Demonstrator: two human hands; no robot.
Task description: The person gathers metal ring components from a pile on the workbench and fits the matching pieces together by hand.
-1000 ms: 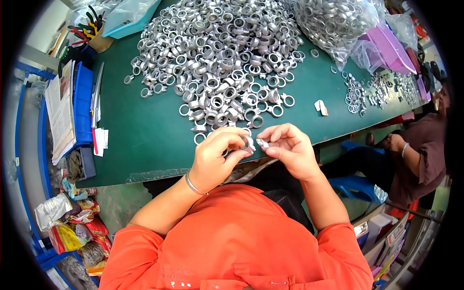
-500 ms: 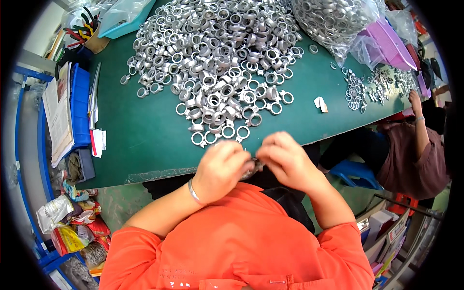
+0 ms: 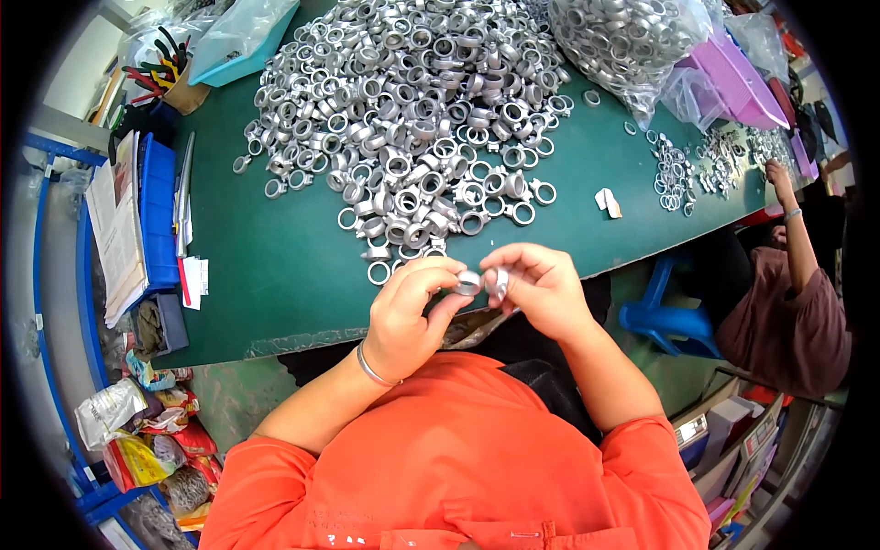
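Note:
Over the front edge of the table, my left hand [image 3: 411,307] pinches a silver metal ring [image 3: 467,283] between thumb and fingertips. Close beside it, my right hand [image 3: 543,289] grips another metal ring [image 3: 497,282] with a small lug on its side. The two rings are held almost against each other; whether they touch I cannot tell. Just beyond my fingers begins a large heap of the same lugged metal rings [image 3: 412,110], spread over the green table [image 3: 266,266]. One loose ring [image 3: 379,272] lies by my left fingertips.
A clear bag of rings [image 3: 614,46] and a pink bin [image 3: 736,82] stand at the far right. Smaller rings [image 3: 674,179] lie near a co-worker's hand [image 3: 779,179]. At left are a blue tray [image 3: 159,211], a teal tray [image 3: 243,64] and a cup of pliers [image 3: 183,89].
My hands, blurred and close together before, are raised slightly and now show a ring in each. Some rings at the heap's near edge are now hidden or gone. The co-worker's arm has shifted slightly.

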